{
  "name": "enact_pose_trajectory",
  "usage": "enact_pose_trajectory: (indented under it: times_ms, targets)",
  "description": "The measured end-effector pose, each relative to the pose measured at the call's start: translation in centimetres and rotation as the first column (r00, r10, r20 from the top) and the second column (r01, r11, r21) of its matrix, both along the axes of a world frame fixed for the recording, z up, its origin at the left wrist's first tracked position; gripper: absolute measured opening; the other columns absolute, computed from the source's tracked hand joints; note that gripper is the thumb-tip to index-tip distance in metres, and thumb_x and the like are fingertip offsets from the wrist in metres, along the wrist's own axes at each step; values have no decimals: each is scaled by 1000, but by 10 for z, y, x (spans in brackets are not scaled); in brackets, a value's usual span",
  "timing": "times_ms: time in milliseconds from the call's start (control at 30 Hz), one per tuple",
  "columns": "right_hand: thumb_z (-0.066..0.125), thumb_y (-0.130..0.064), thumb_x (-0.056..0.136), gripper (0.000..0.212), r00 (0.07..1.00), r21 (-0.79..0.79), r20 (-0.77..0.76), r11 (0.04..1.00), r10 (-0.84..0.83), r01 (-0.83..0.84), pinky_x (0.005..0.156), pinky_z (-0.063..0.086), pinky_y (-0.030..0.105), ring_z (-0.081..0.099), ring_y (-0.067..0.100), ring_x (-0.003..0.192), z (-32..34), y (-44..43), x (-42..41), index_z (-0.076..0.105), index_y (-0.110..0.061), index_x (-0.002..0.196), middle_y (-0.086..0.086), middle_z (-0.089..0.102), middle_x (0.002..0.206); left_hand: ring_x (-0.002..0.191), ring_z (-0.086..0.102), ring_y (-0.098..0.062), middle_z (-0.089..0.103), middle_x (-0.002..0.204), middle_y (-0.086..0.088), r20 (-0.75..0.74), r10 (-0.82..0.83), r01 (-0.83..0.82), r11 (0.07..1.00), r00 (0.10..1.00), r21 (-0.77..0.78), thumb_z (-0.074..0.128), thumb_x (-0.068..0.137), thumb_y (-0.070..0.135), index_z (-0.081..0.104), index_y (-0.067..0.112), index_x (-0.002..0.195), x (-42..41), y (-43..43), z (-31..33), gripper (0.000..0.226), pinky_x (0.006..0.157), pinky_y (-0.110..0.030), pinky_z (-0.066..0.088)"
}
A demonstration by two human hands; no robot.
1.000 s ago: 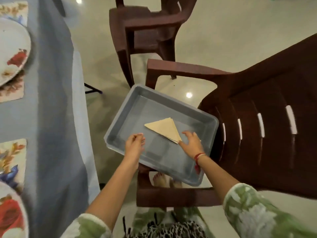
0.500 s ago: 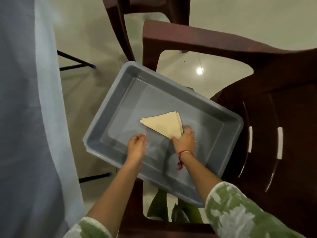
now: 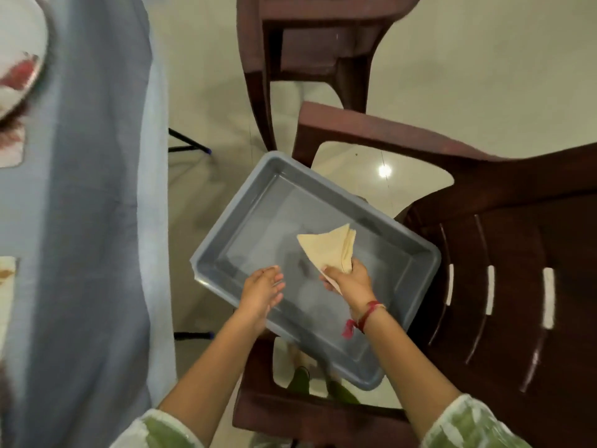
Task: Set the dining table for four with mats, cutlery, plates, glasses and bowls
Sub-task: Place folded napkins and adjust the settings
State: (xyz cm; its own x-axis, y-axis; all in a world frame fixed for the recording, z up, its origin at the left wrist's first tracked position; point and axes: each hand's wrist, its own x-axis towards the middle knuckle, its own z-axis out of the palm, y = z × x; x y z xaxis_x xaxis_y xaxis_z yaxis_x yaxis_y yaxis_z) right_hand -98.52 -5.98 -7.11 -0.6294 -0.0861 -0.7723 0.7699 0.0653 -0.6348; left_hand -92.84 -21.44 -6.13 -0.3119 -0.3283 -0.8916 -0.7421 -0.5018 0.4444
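A stack of thin beige napkins, folded into flat triangles with layered edges showing, stands lifted above the floor of a smooth grey plastic tray. The right hand pinches the stack at its lower corner, thumb on top and fingers curled beneath, so the napkins fan up and away from the grip. The left hand hovers loosely spread over the tray's near edge, holding nothing. The rectangular tray rests on a glossy brown slatted chair beside a blue-grey tablecloth.
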Motion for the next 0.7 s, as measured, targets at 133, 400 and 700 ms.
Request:
enact_pose_trajectory:
  times_ms: [133,400,700]
  targets:
    - [63,0,86,32,996,-92,-86,996,-3,-5,58,54,23,64,12,62,79,8,16,55,-6,116,11,65,92,95,61,-20,62,105,-7,-81,-19,20,1000,997,7,56,94,24,58,12,104,19,2,71,16,81,-29,48]
    - [65,-7,84,29,924,-343,-306,879,228,-331,70,54,28,63,17,85,236,-7,73,58,-12,112,4,67,97,102,63,-22,66,115,-8,-346,55,20,978,936,210,40,88,57,58,14,117,109,17,213,55,82,-31,51]
    - [71,-14,79,35,718,-356,-290,626,632,-694,59,50,22,64,6,69,253,-46,156,58,-8,111,-1,69,88,87,69,-19,70,100,-9,-697,420,-479,869,582,123,44,97,18,55,6,116,200,-3,258,25,66,-29,57]
